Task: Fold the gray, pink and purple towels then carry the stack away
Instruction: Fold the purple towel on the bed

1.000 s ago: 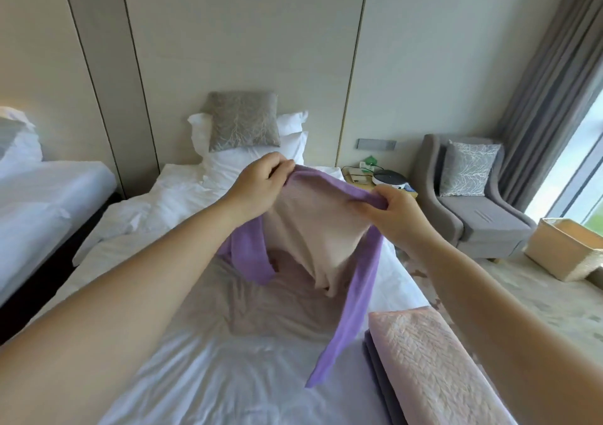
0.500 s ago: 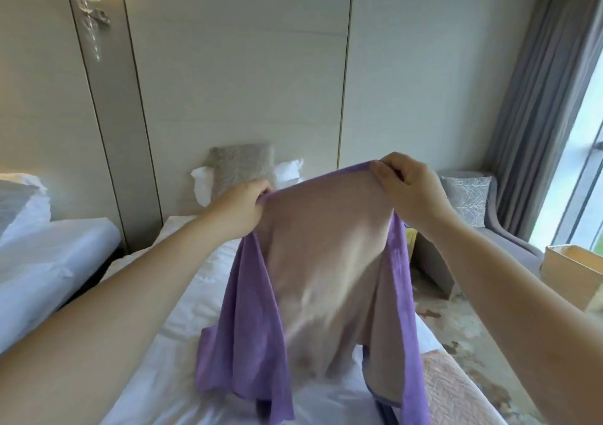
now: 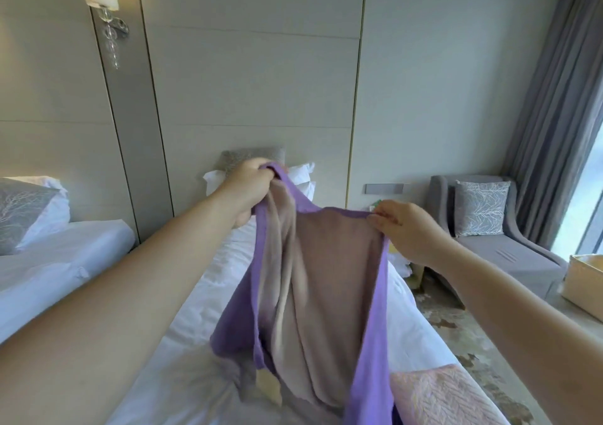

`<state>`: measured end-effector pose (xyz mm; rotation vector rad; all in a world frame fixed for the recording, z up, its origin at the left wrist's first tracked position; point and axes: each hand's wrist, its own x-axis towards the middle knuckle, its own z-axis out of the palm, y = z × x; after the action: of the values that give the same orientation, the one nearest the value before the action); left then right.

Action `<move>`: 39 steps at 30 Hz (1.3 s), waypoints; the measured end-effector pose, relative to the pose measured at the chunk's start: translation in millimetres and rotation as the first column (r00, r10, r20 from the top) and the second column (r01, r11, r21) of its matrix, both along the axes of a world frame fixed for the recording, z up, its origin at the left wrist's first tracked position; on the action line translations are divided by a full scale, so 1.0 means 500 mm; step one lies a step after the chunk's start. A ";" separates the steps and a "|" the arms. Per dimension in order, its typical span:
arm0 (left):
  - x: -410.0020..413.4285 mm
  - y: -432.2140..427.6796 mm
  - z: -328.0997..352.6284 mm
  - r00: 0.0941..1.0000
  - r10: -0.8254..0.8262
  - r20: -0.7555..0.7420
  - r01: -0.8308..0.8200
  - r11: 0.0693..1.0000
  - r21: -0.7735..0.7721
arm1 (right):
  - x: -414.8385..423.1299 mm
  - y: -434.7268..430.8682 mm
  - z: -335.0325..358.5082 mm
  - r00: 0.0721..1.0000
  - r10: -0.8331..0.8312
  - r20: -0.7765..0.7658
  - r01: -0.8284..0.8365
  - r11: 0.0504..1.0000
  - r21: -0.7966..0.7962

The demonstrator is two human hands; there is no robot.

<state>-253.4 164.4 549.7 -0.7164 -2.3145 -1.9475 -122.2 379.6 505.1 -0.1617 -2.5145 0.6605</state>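
I hold the purple towel [image 3: 370,326] up over the white bed [image 3: 195,313]. It hangs down with its beige inner face towards me and purple borders on both sides. My left hand [image 3: 249,184] grips a bunched top corner, raised near the pillows. My right hand [image 3: 404,228] pinches the other top edge, lower and to the right. The folded pink towel [image 3: 443,395] lies on the bed at the lower right, next to the hanging cloth. The gray towel is hidden.
A second bed [image 3: 49,261] stands at the left. White pillows and a gray cushion [image 3: 251,155] lie at the headboard. A gray armchair [image 3: 496,248] and a beige basket [image 3: 584,281] stand on the patterned carpet at the right, by the curtain.
My hands lifted the purple towel off the bed and spread it out. Since half a second ago my left hand has gone up and my right hand down, tilting the top edge.
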 end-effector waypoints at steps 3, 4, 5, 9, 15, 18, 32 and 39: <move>0.031 0.034 0.026 0.998 -0.066 -0.018 0.067 0.995 0.069 | -0.002 -0.015 -0.027 0.998 0.062 0.013 -0.060 0.990 -0.127; 0.038 0.045 0.029 0.996 -0.080 -0.047 0.083 0.994 0.077 | -0.002 -0.019 -0.034 0.997 0.068 0.025 -0.064 0.988 -0.140; 0.043 0.054 0.032 0.993 -0.086 -0.079 0.093 0.993 0.079 | 0.000 -0.021 -0.039 0.996 0.081 0.043 -0.075 0.988 -0.138; 0.052 0.075 0.053 0.973 -0.060 -0.223 0.089 0.988 0.123 | 0.011 -0.024 -0.037 0.980 0.176 0.092 -0.166 0.980 -0.108; 0.056 0.109 0.075 0.962 0.022 -0.272 0.010 0.993 0.115 | 0.005 -0.023 -0.032 0.993 0.100 0.067 -0.099 0.995 -0.019; 0.061 0.129 0.077 0.963 0.051 -0.263 -0.019 0.992 0.125 | 0.004 -0.046 -0.046 0.991 0.038 -0.129 -0.063 0.979 -0.193; 0.065 0.167 0.083 0.986 0.061 -0.152 -0.012 0.953 0.303 | -0.056 -0.088 -0.087 0.961 -0.197 -0.197 0.223 0.967 0.121; 0.051 0.125 0.135 0.977 0.190 -0.093 -0.119 0.855 0.504 | -0.068 -0.076 -0.132 0.982 -0.022 -0.187 0.003 0.995 -0.102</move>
<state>-228.1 226.6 617.2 -0.5687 -1.6179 -2.1948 -156.0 341.7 439.3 -0.1437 -2.2988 0.7624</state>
